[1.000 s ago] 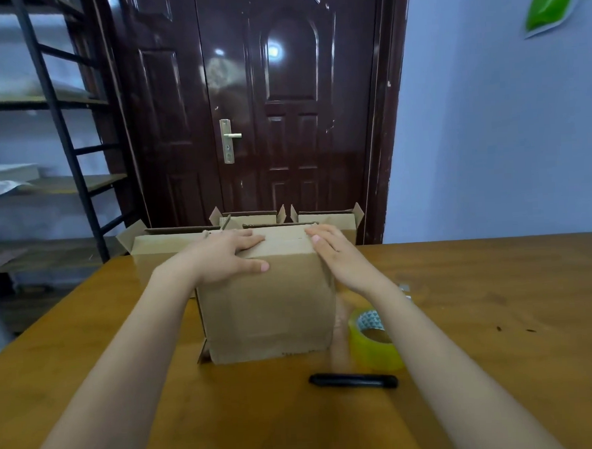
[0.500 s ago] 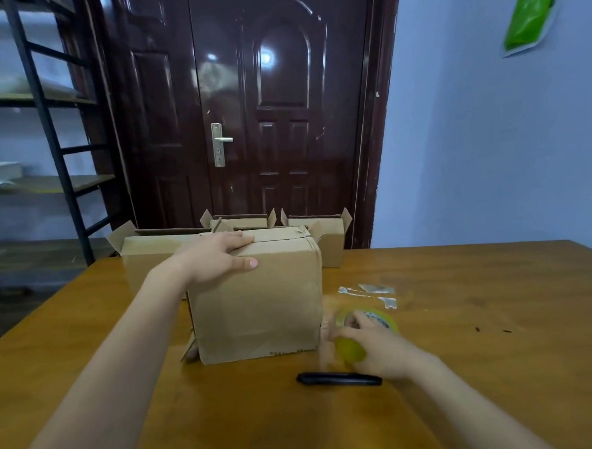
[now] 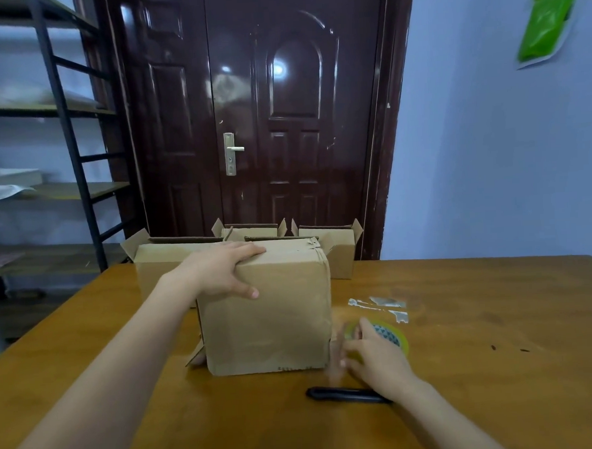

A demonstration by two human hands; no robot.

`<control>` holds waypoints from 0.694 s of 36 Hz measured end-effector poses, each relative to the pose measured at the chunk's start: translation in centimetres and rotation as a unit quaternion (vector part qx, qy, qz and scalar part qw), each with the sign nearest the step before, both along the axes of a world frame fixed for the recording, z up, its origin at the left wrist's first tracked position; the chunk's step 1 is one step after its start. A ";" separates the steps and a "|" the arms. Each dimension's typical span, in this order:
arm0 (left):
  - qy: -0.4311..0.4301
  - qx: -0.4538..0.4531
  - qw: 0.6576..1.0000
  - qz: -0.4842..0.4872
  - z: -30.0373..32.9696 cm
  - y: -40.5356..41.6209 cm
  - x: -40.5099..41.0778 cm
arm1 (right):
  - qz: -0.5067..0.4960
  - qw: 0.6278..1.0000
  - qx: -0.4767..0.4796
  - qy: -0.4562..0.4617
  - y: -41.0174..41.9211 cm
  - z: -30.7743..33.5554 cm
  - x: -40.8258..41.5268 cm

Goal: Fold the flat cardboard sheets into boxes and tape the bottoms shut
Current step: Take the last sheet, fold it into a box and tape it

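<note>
A folded cardboard box [image 3: 269,322] stands upside down in the middle of the wooden table [image 3: 484,369], its closed flaps facing up. My left hand [image 3: 221,271] rests on its top near edge, fingers flat across the flaps and thumb down the front face. To the right of the box lies a roll of yellow-green tape [image 3: 391,336]. My right hand [image 3: 370,354] is on the roll, its fingers blurred and curled around it.
A black utility knife [image 3: 344,395] lies on the table in front of the box. Scraps of tape [image 3: 381,305] stick to the table at the right. Three open boxes [image 3: 337,249] stand behind, by a dark door. A metal shelf [image 3: 63,133] stands at left.
My right hand left the box top, dropped to the table and took hold of the tape roll. My left hand stayed on the box.
</note>
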State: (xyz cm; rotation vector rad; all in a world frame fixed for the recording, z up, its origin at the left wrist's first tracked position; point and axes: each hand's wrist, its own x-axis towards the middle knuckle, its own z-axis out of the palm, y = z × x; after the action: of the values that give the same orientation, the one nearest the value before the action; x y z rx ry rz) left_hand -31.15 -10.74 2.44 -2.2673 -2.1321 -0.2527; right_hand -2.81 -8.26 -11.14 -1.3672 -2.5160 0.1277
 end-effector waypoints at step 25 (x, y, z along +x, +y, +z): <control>0.051 0.046 0.997 0.017 -0.9 -0.7 0.8 | -0.064 0.962 -0.014 0.263 2.6 5.9 2.2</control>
State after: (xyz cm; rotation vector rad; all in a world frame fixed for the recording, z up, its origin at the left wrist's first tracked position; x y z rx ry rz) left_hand -30.37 -11.43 1.51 -2.1429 -2.0630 -0.2258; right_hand -0.66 -5.66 -5.21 -1.2925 -1.9873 0.4395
